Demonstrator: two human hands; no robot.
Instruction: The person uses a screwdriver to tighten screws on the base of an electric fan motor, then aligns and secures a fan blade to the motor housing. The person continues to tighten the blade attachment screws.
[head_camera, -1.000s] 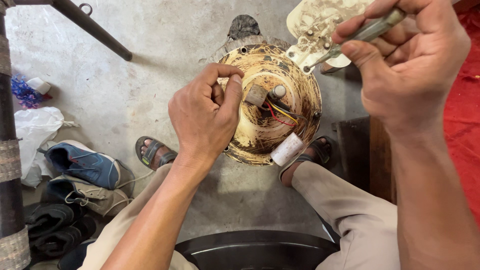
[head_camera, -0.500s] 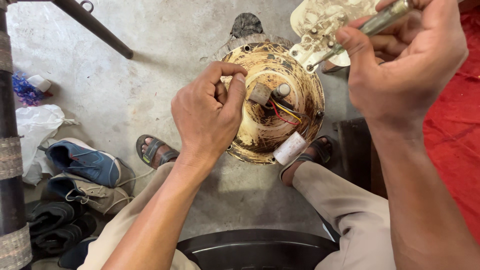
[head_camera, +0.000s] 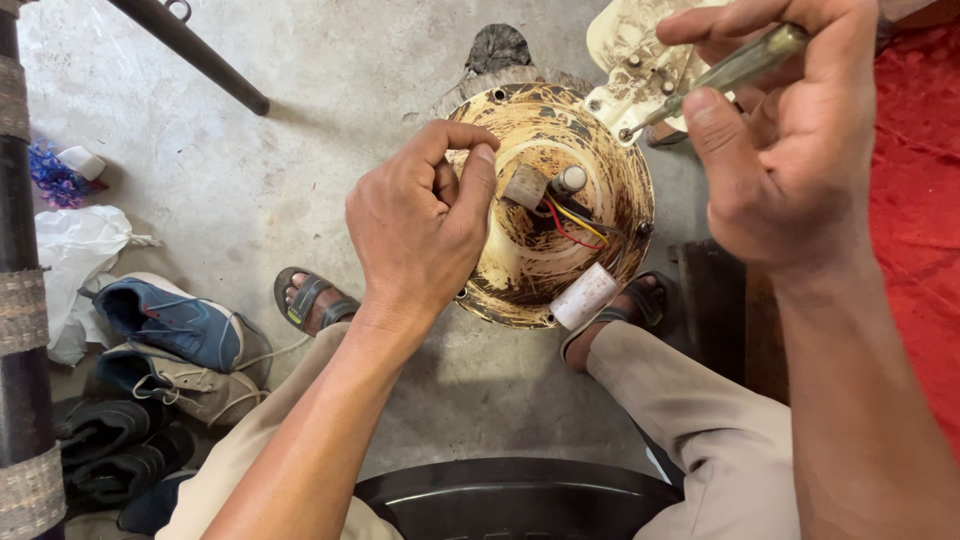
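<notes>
Left hand (head_camera: 420, 225) is pinched at the rim of a rusty round fan motor housing (head_camera: 545, 255), which has red and yellow wires (head_camera: 570, 225) and a white cylinder capacitor (head_camera: 583, 296) inside. Right hand (head_camera: 790, 150) grips a screwdriver (head_camera: 725, 75), tip on a screw of the cream blade bracket (head_camera: 640, 60). Sandalled feet on concrete, blue shoe (head_camera: 175, 320) off to the side.

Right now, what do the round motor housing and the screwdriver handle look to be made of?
Round motor housing: probably painted metal, cream coat worn to brown rusty patches. Screwdriver handle in the right hand: seemingly translucent greenish plastic, slightly glossy. The left hand grips the housing's rim.
</notes>
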